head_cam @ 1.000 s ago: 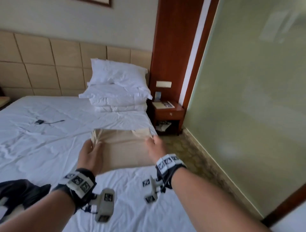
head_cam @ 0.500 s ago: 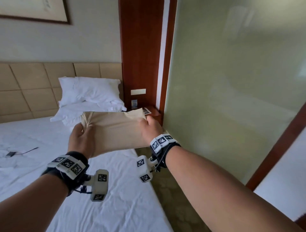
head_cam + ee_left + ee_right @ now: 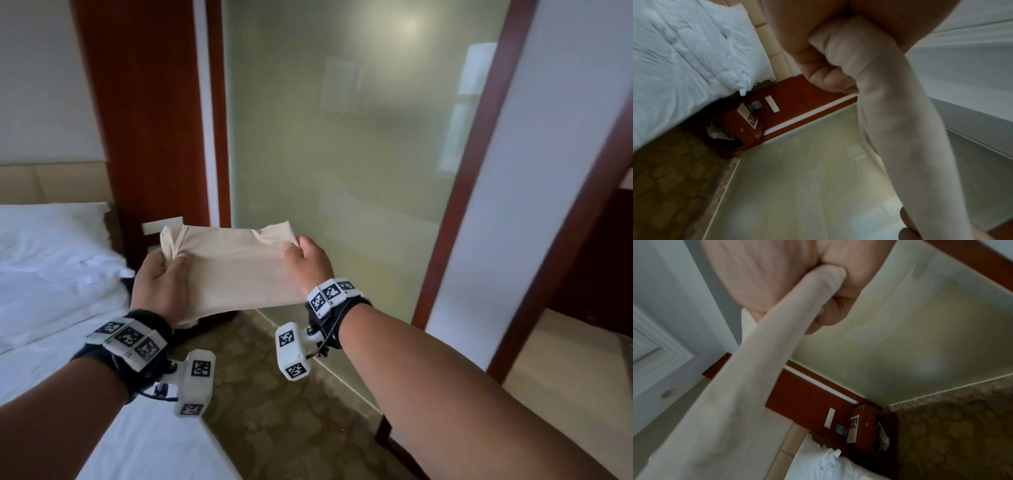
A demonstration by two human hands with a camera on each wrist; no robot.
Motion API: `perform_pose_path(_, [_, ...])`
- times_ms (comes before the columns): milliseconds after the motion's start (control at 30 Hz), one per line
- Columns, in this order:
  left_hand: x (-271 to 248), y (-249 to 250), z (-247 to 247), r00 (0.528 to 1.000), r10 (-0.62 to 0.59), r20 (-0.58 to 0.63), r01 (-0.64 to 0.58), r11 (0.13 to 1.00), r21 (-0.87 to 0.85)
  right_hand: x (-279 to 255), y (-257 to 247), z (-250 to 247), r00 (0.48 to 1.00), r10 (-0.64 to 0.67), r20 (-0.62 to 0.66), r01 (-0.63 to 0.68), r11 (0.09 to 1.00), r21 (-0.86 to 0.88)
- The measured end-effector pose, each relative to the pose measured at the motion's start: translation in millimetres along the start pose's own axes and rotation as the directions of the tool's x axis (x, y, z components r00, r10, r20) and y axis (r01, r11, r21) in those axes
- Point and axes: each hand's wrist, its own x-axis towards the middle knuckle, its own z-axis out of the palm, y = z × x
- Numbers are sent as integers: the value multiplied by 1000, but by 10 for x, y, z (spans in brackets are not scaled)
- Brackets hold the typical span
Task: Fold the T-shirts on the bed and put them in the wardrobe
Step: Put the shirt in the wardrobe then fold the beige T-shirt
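Step in hand, as judged: carrying, folding done. You are holding the folded beige cotton T-shirt (image 3: pixel 236 270) level in the air, past the right edge of the white-sheeted bed (image 3: pixel 51 342), over the patterned carpet. Your left hand (image 3: pixel 161 284) is pinching its left edge, thumb on top, fingers curled beneath; your right hand (image 3: pixel 308 263) is gripping the right edge likewise. Next move calls for reaching the wardrobe without letting the folds slip. No wardrobe interior is showing, so its contents cannot be told.
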Motion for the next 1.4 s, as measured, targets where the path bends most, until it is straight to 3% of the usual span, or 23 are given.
perform_pose_path(333, [-111,287,1342,959,70,274,-41,993,-110,9,437,-1234,960,51,-274,-85,990,-114])
perform_pose_path(500, [-461,432,2155,903,94,419,-28,987,-161,-154,863,-1980,918,107,-382,-161,980,-113])
perform_pose_path(800, [-1353,772,3934,822,124,556,12,972,-233,-279,1711,-3674,825,120,-552,-244,957,-157])
perform_pose_path(1067, [-2302,1263,5647,726,199,658,45,941,-335,-425,2291,-5444,723,91,-685,-336,913,-233])
perform_pose_path(1400, [-3279,1537,7508,553,262,791,54,936,-347,-552,3305,-6992,568,157,-808,-482,859,-172])
